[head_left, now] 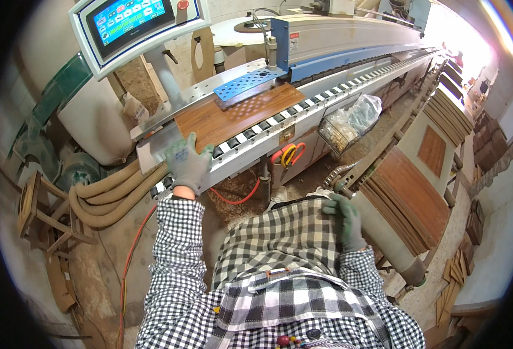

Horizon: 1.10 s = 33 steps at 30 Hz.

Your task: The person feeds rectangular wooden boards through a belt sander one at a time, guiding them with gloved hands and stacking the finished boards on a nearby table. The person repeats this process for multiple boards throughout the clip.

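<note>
A brown wood-grain panel (242, 116) lies on the bed of a long edge-banding machine (349, 43), its far end beneath a blue perforated plate (247, 83). My left hand (188, 166), in a grey and green glove, rests at the panel's near-left end with its fingers spread. Along the panel's front side runs a track of black and white pads (285, 116). My right hand (347, 224), gloved the same way, hangs beside my checked apron (279, 238). Its fingers are loosely stretched out, and nothing shows in them.
A control screen (131, 23) with a red button stands upper left. Yellow and red scissors (289, 155) and a wire basket (340, 134) with plastic bags hang on the machine's front. Stacked panels (410, 198) lie on rollers at right. Thick hoses (108, 200) curve across the left floor.
</note>
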{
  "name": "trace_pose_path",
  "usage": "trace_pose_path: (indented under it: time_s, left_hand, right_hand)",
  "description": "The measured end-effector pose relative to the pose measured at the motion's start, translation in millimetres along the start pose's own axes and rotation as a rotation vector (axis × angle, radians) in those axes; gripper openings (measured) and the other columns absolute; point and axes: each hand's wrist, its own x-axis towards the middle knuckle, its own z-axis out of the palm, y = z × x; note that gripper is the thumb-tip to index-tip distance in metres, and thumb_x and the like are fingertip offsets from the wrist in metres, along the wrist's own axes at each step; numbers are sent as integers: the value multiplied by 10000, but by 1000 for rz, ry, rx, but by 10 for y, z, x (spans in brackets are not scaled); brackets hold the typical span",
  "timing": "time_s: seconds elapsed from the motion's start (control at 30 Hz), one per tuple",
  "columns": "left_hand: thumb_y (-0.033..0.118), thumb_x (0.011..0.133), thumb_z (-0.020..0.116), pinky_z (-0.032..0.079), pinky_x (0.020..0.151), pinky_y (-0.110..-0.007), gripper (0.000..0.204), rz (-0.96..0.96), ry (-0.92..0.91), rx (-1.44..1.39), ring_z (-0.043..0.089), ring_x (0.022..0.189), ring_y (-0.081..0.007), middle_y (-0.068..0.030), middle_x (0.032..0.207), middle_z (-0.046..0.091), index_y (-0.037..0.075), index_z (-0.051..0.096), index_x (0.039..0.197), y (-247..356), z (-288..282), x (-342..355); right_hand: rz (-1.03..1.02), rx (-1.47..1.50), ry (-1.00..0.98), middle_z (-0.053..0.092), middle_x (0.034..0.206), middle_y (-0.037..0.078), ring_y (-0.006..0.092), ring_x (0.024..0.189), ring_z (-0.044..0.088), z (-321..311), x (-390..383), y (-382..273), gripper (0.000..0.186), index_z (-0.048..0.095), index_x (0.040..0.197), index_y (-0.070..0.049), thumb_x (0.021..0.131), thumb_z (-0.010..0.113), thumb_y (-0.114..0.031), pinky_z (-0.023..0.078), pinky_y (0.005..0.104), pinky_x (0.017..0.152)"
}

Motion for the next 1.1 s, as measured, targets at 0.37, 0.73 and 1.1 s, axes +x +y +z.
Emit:
trace_pose_path:
  time_s: [0.37,0.73,1.1]
  left_hand:
    - [568,952,530,313,1147,-490,686,246,151,-55,492,1320,-358,-186,1375,580,84,505,1438,351,373,100]
    - [633,994,382,224,1217,-455,720,207,-30,5,390,1433,-330,-143,1505,481,114,445,1489,448,202,62]
    - [618,992,404,239,1206,-456,706,213,16,-15,422,1406,-332,-148,1477,507,98,480,1464,381,204,34]
  right_hand:
    - [-663,-996,1108,592,1383,151,244,1273,556,-1951,-768,-1071,412,580,1363,-1,1046,548,-262,468,364,1050]
    - [-340,-231,1292,615,1315,148,258,1129,590,-3511,-1216,-835,627,606,1304,65,959,664,-456,528,376,938]
    - [-354,156,1607,592,1309,172,291,1171,555,-2369,-1270,-1102,619,564,1327,52,970,622,-451,474,378,977]
